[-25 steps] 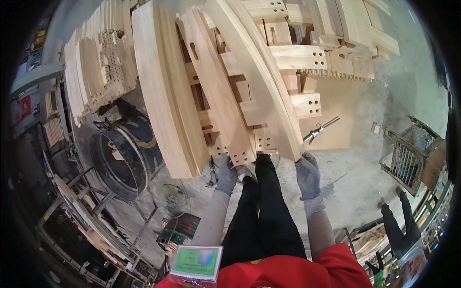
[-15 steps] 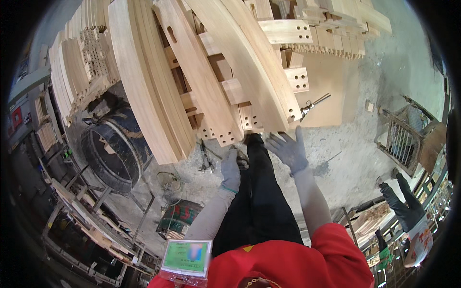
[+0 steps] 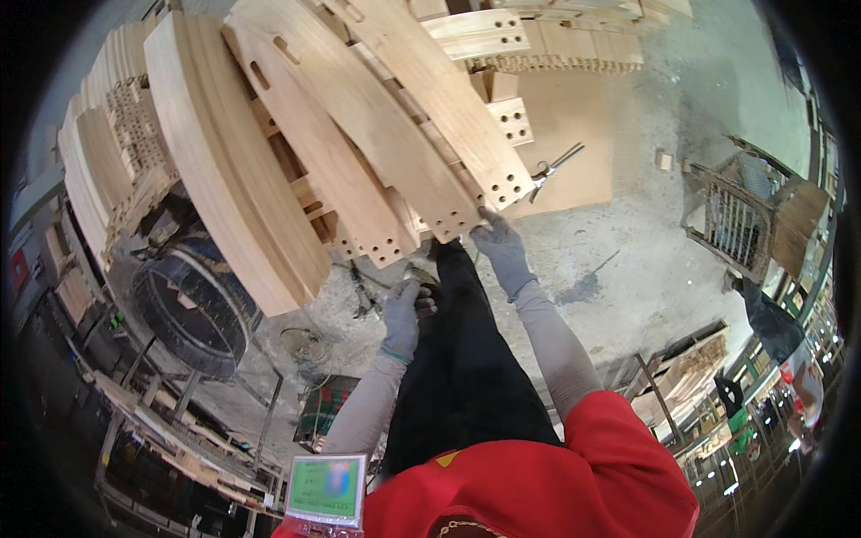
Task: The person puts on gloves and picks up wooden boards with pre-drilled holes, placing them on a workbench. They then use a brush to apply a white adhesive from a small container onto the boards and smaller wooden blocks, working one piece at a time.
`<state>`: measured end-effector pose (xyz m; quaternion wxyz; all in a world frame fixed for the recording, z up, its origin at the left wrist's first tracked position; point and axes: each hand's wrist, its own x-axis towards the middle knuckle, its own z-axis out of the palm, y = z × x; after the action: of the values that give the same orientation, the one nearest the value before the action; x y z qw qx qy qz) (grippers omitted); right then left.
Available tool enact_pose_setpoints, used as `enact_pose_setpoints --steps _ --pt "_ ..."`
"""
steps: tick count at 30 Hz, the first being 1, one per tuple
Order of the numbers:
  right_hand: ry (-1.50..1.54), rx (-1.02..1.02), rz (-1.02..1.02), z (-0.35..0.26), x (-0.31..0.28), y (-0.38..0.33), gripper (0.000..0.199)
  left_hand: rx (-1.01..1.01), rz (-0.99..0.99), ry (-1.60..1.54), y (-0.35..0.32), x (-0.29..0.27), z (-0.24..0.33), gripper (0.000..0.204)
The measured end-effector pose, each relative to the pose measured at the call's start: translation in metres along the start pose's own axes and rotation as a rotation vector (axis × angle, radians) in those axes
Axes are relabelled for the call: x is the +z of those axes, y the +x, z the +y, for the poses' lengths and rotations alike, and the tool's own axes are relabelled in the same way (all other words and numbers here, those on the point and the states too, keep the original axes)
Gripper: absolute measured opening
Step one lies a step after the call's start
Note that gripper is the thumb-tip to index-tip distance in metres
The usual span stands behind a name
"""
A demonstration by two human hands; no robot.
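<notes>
Gloved fingers of the right hand [image 3: 502,249] press up against the drilled end of a curved wooden plank [image 3: 430,117], the hand spread fairly wide under its lower edge and closed on nothing. That plank end, dotted with dowel holes, hangs just above the person's black trouser leg [image 3: 466,350]. Beside the plank, toward the person's left, a second curved plank [image 3: 314,152] with a slot near its far end lies alongside it, also ending in dowel holes. The left hand [image 3: 402,316], gloved in grey, hangs below that second plank, apart from it, fingers loosely curled and empty. Further left of the plank leans a broad curved wooden panel [image 3: 233,188], and beneath that stands a round black drum [image 3: 193,309]. Right of the plank, a metal tool [image 3: 554,168] lies on a flat sheet of board [image 3: 574,134].
</notes>
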<state>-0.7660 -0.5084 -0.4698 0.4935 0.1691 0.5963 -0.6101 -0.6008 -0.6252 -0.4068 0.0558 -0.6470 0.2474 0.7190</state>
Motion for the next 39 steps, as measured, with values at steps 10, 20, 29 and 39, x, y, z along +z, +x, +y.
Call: enact_pose_setpoints --steps 10,20,29,39 --pt "0.317 -0.181 0.342 -0.065 -0.022 0.027 0.051 -0.012 0.065 -0.01 0.001 -0.034 -0.008 0.02" --pt "0.341 -0.072 0.316 -0.015 -0.009 0.015 0.04 -0.095 0.079 -0.006 -0.017 -0.091 -0.046 0.026" --pt "0.153 -0.054 0.176 0.042 -0.007 -0.038 0.033 -0.061 0.056 0.006 -0.039 -0.196 -0.105 0.033" --pt "-0.103 -0.029 0.13 0.159 -0.011 -0.166 0.042 0.098 0.113 0.171 -0.052 -0.378 -0.22 0.042"
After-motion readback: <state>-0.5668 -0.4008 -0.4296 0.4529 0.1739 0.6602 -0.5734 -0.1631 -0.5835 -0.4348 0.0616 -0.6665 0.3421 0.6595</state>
